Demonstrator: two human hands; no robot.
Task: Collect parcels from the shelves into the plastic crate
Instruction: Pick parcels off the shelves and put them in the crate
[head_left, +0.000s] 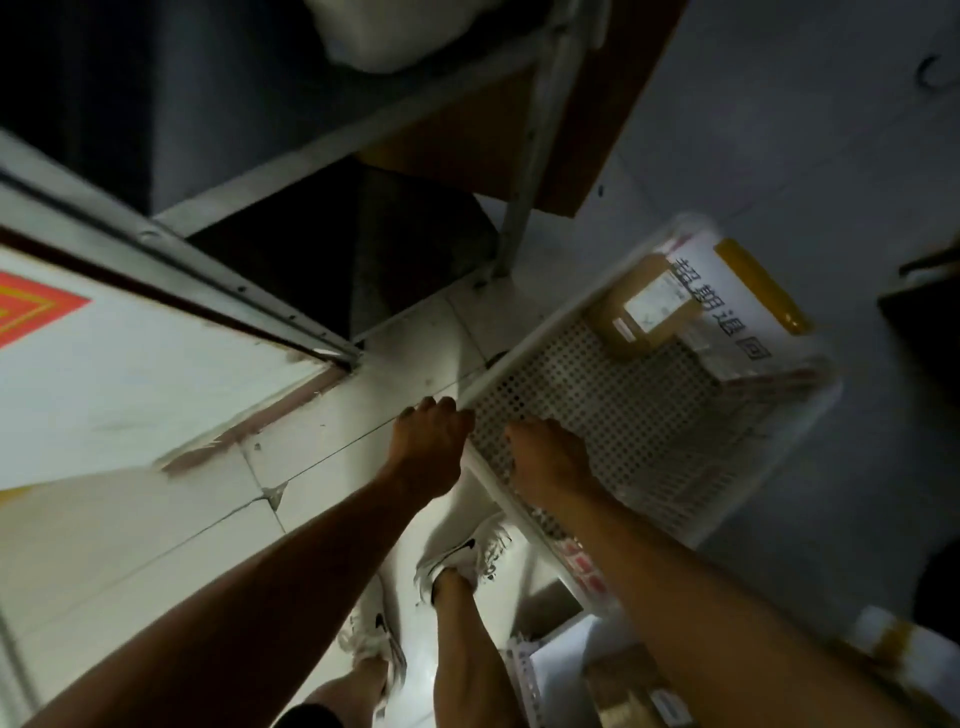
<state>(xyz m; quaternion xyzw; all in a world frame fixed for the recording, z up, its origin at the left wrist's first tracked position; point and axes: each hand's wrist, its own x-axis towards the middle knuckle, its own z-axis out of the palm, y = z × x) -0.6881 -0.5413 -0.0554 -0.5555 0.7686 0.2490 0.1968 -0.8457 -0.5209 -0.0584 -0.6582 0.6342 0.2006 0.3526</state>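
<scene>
Dim aisle, pale tiled floor (337, 467), metal shelf (519, 208) frame upper centre. Both arms reach down, nearly straight. Left hand (431, 447) grips the crate (623, 415) at its near corner, fingers curled over the rim. Right hand (550, 462) sits on the near rim, fingers reaching inside; grip can't be told for sure. White perforated crate's long axis runs lower left to upper right. Brown parcel (647, 306) w/ white label lies at its far end, beside a printed white bag (737, 291).

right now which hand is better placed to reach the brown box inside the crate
Right, probably. The right hand already lies inside the crate, nearer the brown box. The left hand sits outside at the corner.
</scene>
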